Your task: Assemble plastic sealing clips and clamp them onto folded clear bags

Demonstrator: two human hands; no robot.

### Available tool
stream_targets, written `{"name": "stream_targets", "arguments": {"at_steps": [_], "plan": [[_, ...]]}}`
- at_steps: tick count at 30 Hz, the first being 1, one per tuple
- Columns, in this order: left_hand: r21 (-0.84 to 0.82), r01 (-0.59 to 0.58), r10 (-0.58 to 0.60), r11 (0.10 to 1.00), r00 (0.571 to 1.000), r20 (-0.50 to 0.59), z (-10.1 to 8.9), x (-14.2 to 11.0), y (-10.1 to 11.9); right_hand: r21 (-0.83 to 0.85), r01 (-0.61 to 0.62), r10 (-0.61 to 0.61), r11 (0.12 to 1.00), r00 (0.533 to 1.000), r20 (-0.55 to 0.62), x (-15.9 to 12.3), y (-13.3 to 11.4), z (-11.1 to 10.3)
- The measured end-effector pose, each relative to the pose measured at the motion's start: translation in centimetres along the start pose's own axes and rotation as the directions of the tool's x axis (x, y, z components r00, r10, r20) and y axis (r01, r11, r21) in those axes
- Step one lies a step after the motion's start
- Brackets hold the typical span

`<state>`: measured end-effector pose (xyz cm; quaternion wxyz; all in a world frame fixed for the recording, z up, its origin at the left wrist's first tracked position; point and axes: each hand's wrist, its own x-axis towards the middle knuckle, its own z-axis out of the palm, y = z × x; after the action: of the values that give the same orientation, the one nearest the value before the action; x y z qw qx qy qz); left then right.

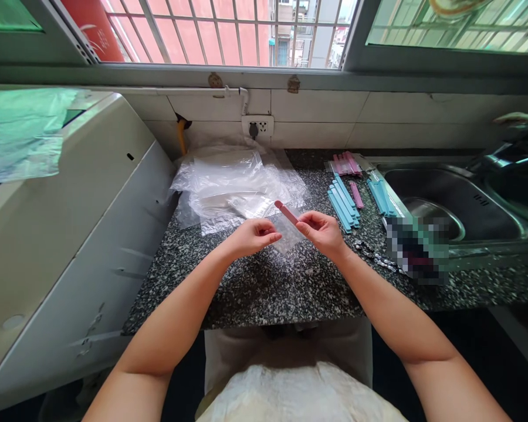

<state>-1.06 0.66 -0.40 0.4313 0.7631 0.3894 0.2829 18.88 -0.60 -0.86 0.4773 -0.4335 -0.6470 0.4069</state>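
One pink stick [287, 212] is near the middle of the frame. The right hand [322, 231] pinches its lower right end between thumb and fingers. The stick is long and thin, and it slants: its free tip points to the upper left, toward the big heap of clear bags [229, 181].

The left hand [256, 236] is a bit lower and to the left. Its thumb and fingers are close together at the left edge of a small clear bag [286, 239]. I cannot tell if they pinch it. This bag shows between the two hands, just under the stick. I cannot tell if they touch.

What seems to matter most is how the stick's slant lines up with the bag. The right hand is nearer the stick, but the free tip leans over toward the left hand's side.
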Motion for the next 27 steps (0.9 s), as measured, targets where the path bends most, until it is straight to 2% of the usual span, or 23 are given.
{"name": "stream_targets", "arguments": {"at_steps": [7,12,15,22,27], "plan": [[-0.198,-0.056,0.020,0.978,0.984,-0.178,-0.3,-0.1,0.7,-0.058,-0.012,0.022,0.998,0.987,0.159,-0.4,0.4,0.7],[-0.157,-0.032,0.006,0.987,0.987,-0.162,-0.4,-0.2,1.1,-0.060,-0.010,0.022,0.998,0.977,0.213,-0.6,0.6,1.1],[-0.126,-0.058,0.031,0.990,0.979,-0.201,-0.2,-0.3,1.1,-0.050,-0.015,0.026,0.999,0.974,0.225,-0.6,0.7,1.1],[-0.180,-0.144,0.059,0.973,0.909,-0.412,-0.2,-0.2,1.2,-0.004,-0.039,0.039,0.999,0.979,0.200,-0.4,0.7,1.0],[-0.239,-0.181,0.038,0.954,0.864,-0.502,-0.5,-0.2,1.4,0.041,-0.053,0.045,0.998,0.983,0.178,-0.4,1.2,1.4]]}}
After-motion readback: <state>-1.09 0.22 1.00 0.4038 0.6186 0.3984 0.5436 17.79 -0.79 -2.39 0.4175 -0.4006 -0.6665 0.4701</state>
